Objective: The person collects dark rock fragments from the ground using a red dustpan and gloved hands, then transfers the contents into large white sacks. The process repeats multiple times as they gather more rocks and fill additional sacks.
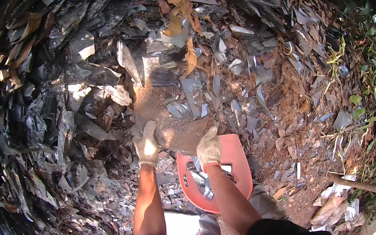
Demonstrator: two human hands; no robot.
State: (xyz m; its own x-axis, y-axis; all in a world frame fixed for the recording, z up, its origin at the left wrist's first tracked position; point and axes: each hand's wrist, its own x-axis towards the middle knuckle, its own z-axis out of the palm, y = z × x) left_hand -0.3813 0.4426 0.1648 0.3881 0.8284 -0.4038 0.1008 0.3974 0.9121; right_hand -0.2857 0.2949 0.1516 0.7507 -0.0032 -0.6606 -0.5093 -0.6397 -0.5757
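Both hands wear pale knit work gloves. My left hand (147, 144) grips the left edge of a large, flat, dirt-covered sheet (168, 115) lying on the heap. My right hand (209, 147) clasps the same sheet at its lower right corner. Just below my hands sits a red plastic basket (237, 156) holding several small grey shards. The sheet tilts up from the heap toward me.
A big heap of grey slate-like sheets and shards (67, 100) fills the left and top, mixed with dry brown leaves (178, 9). Bare earth with scattered chips lies right, green plants (371, 69) beyond. A white sheet (181, 227) lies by my knee.
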